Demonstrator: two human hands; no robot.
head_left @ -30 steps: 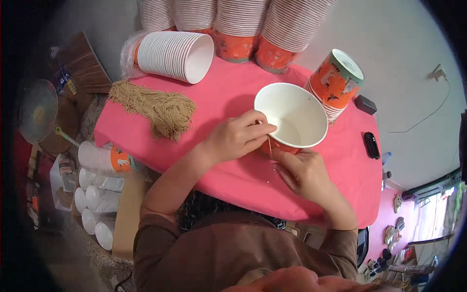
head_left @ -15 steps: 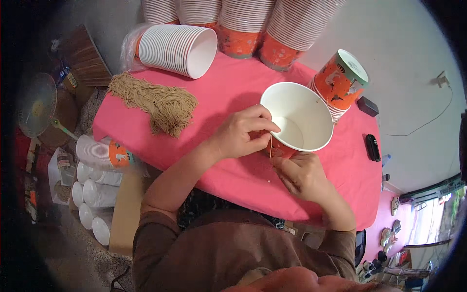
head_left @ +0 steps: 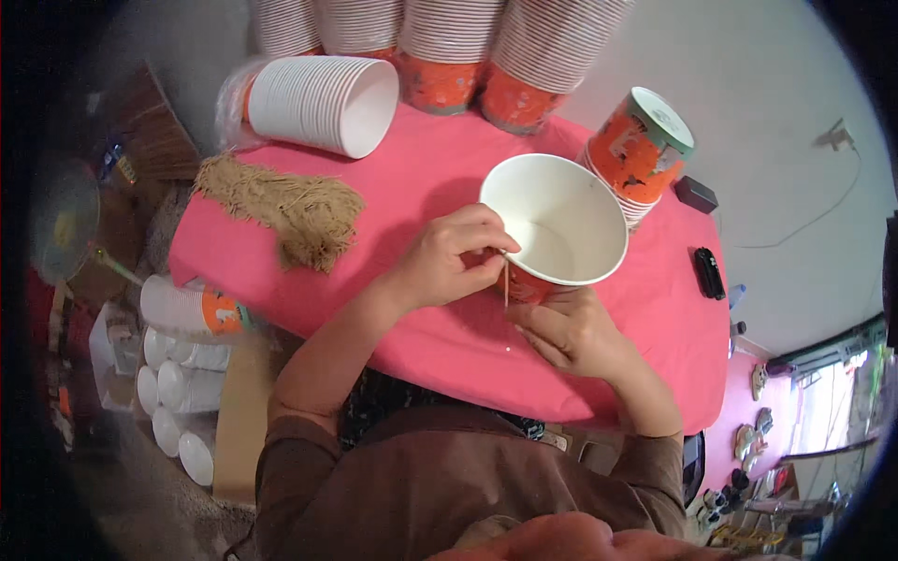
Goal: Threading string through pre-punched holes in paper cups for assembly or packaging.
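A large paper bucket point(head_left: 559, 217), white inside with an orange printed outside, stands open-mouthed on the pink cloth in front of me. My left hand point(head_left: 451, 257) is at its near left rim, thumb and forefinger pinching a thin tan string point(head_left: 506, 282). From that pinch the string hangs down along the outside of the bucket. Close to its lower end my right hand point(head_left: 569, 332) is closed, fingers curled together against the bucket's near wall. What lies between the right fingertips is partly hidden. A pile of tan strings point(head_left: 290, 208) lies left of my hands.
Nested bucket stacks point(head_left: 449, 56) stand along the back; another stack point(head_left: 318, 103) lies sideways. An upside-down stack point(head_left: 645, 145) stands right of the bucket. A small black box point(head_left: 696, 194) and a black handheld item point(head_left: 709, 273) rest on the right. Wrapped white tubs point(head_left: 178, 383) fill a carton at lower left.
The whole picture has shifted slightly to the left. Both hands keep nearly the same hold at the bucket's rim and wall, with the string still hanging from the left fingers.
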